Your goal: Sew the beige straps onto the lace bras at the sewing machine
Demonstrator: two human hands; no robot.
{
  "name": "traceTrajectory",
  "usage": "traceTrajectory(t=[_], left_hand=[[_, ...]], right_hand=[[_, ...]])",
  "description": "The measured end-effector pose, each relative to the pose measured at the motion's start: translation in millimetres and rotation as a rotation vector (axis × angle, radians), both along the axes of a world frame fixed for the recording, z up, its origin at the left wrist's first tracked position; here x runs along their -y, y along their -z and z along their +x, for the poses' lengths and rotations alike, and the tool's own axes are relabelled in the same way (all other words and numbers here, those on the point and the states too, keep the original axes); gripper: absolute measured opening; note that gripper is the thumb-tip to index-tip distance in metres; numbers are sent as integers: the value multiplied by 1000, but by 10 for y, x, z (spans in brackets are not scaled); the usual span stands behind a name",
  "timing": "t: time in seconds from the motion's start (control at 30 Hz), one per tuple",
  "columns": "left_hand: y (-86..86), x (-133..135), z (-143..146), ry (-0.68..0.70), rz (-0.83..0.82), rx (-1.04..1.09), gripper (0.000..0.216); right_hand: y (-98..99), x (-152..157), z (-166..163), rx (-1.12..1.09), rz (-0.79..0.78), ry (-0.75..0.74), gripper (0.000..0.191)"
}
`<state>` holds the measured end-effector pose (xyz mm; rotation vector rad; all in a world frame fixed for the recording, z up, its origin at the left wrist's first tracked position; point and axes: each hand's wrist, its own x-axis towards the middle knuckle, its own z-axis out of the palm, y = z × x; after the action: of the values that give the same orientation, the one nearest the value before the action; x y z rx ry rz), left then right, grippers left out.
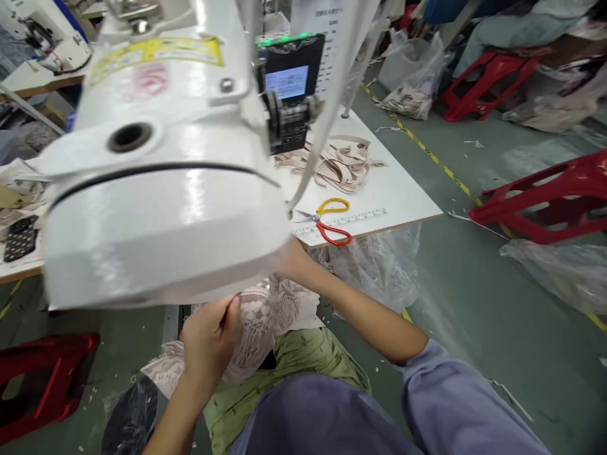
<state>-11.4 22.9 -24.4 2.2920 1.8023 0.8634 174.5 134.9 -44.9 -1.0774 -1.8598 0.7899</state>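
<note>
A pale pink lace bra [256, 322], with a rounded cup showing, hangs below the sewing machine head [165, 221] and over my lap. My left hand [213, 335] is closed on its upper edge, thumb and fingers pinched together. Its lace spreads out past both sides of that hand. My right hand [290, 260] reaches in under the right side of the machine head, close to the lace. The machine hides its fingers, so their grip cannot be seen. The needle area is also out of sight behind the white housing.
Scissors [327, 221] with yellow and red handles lie on a ruler strip on the white table [408, 196]. Behind them is a heap of beige straps [344, 167], beside a control panel [291, 88]. Red stools [550, 196] and plastic bags [379, 265] stand around.
</note>
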Motion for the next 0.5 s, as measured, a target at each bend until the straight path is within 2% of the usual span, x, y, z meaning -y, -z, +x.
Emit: traceTrajectory(t=[0.13,0.33,0.5], left_hand=[[20,13,-34,-34,-4,29,26],[39,35,-64,-174,6,53,25],[56,20,-35,-193,-33,84,22]], right_hand=[[-56,15,-16,36,-49,62,8],[-64,30,-27,-36,-31,24,7],[-38,28,-16,-43,-22,31,8]])
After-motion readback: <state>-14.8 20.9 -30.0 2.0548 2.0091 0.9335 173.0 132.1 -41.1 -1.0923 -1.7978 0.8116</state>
